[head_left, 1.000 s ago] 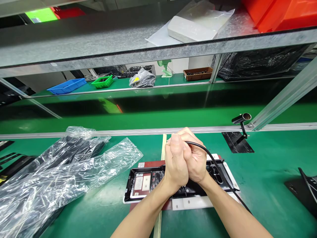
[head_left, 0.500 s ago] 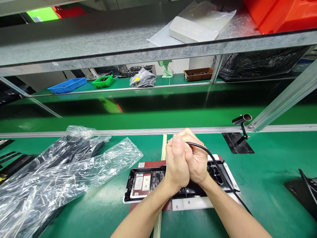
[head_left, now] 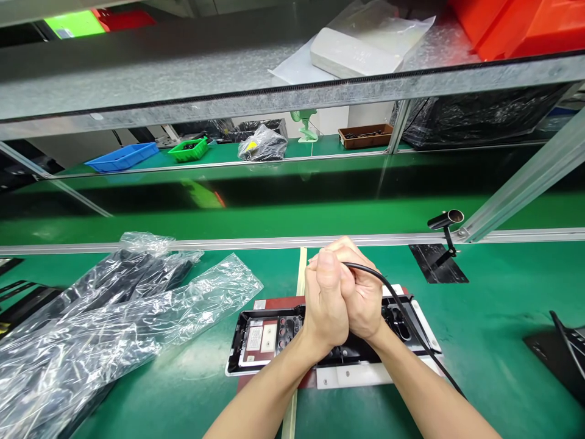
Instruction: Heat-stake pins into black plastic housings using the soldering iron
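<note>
My left hand (head_left: pixel 325 299) and my right hand (head_left: pixel 363 292) are pressed together, fingers wrapped one over the other around an upright corded tool. Its body is hidden inside my fists, and only a black cord (head_left: pixel 393 292) shows, leaving the top and curving down past my right forearm. Directly below lies a long black housing (head_left: pixel 235 341) with an open inner side, a white label panel and small round parts at its left. It rests on a reddish-brown fixture (head_left: pixel 283 302) with a white block (head_left: pixel 356 375) along its front. The tool's tip cannot be seen.
Clear plastic bags (head_left: pixel 137 317) with dark parts cover the bench's left side. At right stand a black tube holder (head_left: pixel 445 221) on a plate and a black part (head_left: pixel 555 350). A metal shelf (head_left: pixel 183 97) crosses overhead; blue (head_left: pixel 122 157) and green (head_left: pixel 188 150) trays sit behind.
Both hands keep the same clasp over the housing. The whole view has shifted very slightly; nothing else visibly moves.
</note>
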The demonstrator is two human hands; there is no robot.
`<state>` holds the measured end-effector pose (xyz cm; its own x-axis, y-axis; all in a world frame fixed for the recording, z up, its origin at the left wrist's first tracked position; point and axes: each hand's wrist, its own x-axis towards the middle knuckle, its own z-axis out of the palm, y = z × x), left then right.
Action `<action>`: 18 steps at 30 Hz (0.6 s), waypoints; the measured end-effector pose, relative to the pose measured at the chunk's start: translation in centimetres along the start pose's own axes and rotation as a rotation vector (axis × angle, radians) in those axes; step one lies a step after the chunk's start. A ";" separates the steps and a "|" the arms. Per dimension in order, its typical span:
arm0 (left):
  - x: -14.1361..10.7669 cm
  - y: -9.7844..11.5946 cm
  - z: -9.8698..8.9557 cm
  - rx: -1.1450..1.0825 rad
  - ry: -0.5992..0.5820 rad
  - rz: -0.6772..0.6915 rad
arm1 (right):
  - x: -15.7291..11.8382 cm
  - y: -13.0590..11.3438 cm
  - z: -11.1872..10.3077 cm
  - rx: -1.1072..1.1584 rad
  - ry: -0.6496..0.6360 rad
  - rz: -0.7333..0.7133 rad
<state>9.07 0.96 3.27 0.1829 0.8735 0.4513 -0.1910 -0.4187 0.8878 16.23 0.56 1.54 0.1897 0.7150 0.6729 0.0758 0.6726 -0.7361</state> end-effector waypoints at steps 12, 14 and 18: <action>0.1 0.2 0.1 0.025 -0.014 -0.019 | 0.0 0.1 0.0 0.024 0.002 0.000; 0.1 0.1 0.1 0.011 -0.011 -0.020 | 0.0 0.2 0.0 0.029 0.000 0.002; 0.0 0.1 0.0 -0.004 -0.024 -0.011 | 0.0 0.2 0.0 0.006 0.002 -0.010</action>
<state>9.10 0.94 3.34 0.2078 0.8718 0.4437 -0.1929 -0.4082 0.8923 16.27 0.68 1.46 0.1911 0.7076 0.6803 0.0718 0.6811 -0.7286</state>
